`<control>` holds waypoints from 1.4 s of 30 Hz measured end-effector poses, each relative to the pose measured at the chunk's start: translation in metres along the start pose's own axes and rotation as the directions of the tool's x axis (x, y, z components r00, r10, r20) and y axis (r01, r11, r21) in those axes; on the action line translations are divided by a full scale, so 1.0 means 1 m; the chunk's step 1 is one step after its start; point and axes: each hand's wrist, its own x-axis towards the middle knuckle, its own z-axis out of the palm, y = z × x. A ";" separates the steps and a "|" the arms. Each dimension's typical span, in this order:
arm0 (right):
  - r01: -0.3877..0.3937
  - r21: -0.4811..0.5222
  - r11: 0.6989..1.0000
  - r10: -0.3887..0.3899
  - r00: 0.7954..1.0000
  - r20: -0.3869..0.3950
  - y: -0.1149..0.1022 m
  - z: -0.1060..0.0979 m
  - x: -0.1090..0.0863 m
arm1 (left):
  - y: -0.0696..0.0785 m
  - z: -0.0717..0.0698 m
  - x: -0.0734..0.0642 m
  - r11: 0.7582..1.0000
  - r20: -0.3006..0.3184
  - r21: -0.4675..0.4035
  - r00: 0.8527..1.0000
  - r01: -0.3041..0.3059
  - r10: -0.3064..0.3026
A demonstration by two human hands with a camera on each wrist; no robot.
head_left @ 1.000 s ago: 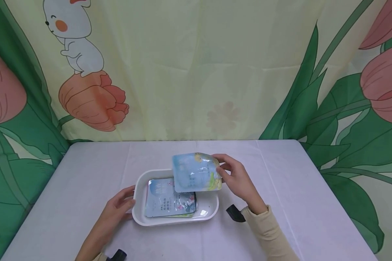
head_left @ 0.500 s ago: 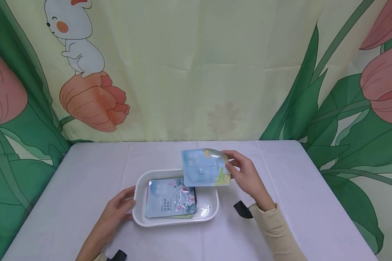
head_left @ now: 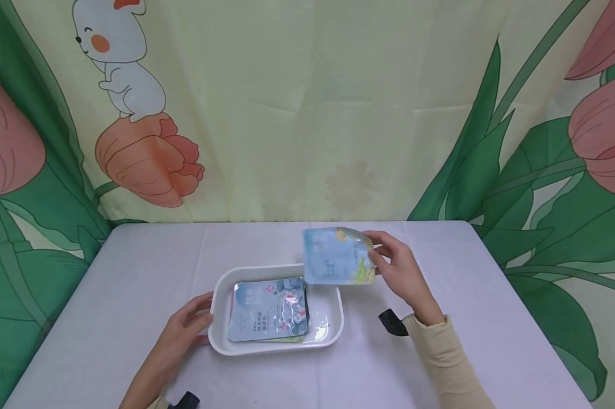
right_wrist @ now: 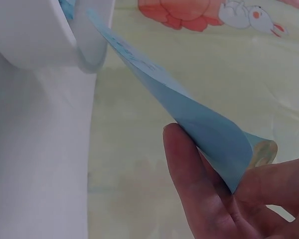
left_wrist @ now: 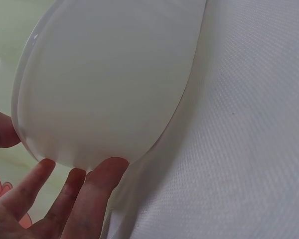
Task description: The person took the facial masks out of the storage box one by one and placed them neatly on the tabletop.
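Note:
My right hand pinches a light blue face mask packet by its right end, thumb on the near face. The packet is held up above the back right corner of a white tray, overlapping the rim in the head view. In the right wrist view, the packet appears nearly edge-on and bends near the fingers. Inside the tray, a blue-grey mask packet with pink flowers covers others, whose edges peek out below. At the tray's left end, my left hand touches the outer wall with extended fingertips.
A white cloth covers the table. Behind it hangs a pale yellow curtain printed with tulips and a white animal. A black wrist mount projects beside the right sleeve, and another black mount sits by the left wrist.
My right hand has carried its packet right and slightly toward the back, uncovering more of the packets in the tray. My left hand and the tray have stayed almost still.

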 end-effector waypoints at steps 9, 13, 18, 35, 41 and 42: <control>-0.019 -0.027 0.999 0.018 0.999 -0.033 -0.001 -0.012 0.001 | 0.000 0.001 0.000 1.000 -0.008 -0.006 1.000 0.005 -0.005; -0.018 -0.022 1.000 0.017 0.999 -0.043 -0.001 -0.020 0.002 | 0.001 0.001 0.000 1.000 -0.005 -0.009 1.000 0.005 -0.005; -0.018 -0.038 0.999 0.015 0.997 -0.078 0.001 -0.033 0.002 | 0.002 0.001 -0.001 1.000 0.004 -0.020 1.000 -0.005 0.005; -0.086 -0.083 0.993 0.076 0.990 -0.122 0.015 -0.039 0.002 | 0.000 0.001 -0.001 1.000 0.001 -0.015 1.000 -0.023 0.023; -0.106 -0.087 0.991 0.096 0.989 -0.110 0.024 -0.040 0.005 | 0.001 0.002 -0.001 1.000 -0.004 -0.014 1.000 -0.014 0.014; -0.107 -0.088 0.990 0.098 0.989 -0.107 0.026 -0.040 0.005 | 0.002 0.002 -0.001 1.000 -0.005 -0.014 1.000 -0.014 0.014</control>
